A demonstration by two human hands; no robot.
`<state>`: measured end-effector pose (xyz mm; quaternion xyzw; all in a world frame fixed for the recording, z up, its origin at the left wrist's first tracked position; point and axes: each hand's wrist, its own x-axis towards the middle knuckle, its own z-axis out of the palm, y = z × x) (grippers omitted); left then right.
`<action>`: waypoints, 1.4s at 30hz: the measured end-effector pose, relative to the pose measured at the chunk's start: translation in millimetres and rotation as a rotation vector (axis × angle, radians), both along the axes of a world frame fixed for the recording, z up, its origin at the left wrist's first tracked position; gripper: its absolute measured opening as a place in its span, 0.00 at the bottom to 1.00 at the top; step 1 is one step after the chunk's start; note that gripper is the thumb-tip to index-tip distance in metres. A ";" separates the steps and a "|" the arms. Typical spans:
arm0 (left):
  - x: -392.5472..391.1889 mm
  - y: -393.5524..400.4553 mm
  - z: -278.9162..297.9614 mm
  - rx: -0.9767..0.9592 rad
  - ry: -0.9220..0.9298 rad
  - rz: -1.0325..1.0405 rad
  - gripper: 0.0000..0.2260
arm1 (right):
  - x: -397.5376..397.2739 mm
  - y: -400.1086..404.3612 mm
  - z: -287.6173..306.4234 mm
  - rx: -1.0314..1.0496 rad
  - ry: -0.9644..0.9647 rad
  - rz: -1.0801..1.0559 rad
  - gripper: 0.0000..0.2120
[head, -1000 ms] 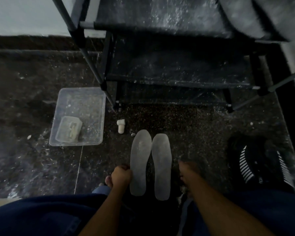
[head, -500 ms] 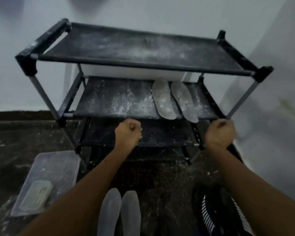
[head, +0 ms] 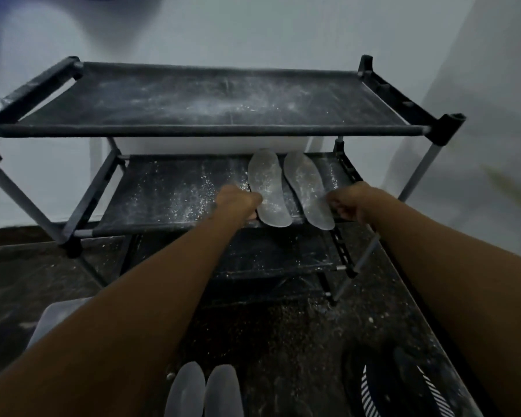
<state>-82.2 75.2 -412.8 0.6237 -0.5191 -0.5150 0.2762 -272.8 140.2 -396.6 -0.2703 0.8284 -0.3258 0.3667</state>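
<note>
On the middle shelf (head: 169, 200) of the rack, two dusty insoles (head: 268, 188) are laid side by side. The left hand (head: 238, 203) and right hand (head: 343, 203) are brought against their heels with fingers curled; whether they are gripped cannot be told. Removal is judged barely begun, and a second pair (head: 187, 389) is left on the floor.

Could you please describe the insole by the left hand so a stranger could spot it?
Find the black shoe rack against the wall; on its middle shelf lie two dusty grey insoles. It is the left insole, next to the left hand, not the one by the right hand.
</note>
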 end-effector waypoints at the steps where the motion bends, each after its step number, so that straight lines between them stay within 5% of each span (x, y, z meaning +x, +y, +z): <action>1: -0.8 -2.0 0.9 0.047 0.063 -0.001 0.12 | -0.8 -3.4 0.2 0.045 -0.019 0.022 0.14; 6: -3.2 -2.4 7.7 0.158 0.152 -0.036 0.13 | 2.4 -11.2 2.0 0.162 -0.042 0.092 0.13; 22: 87.0 115.2 -5.1 0.135 0.360 -0.007 0.05 | 48.8 96.0 -13.4 -0.113 -0.389 -0.002 0.09; 33: 133.6 228.3 -115.1 0.321 0.384 0.075 0.06 | 82.4 200.2 -100.3 0.012 -0.379 0.036 0.04; 42: 124.1 261.6 -232.0 0.514 0.158 0.062 0.06 | 85.0 252.8 -250.7 0.290 -0.398 -0.104 0.06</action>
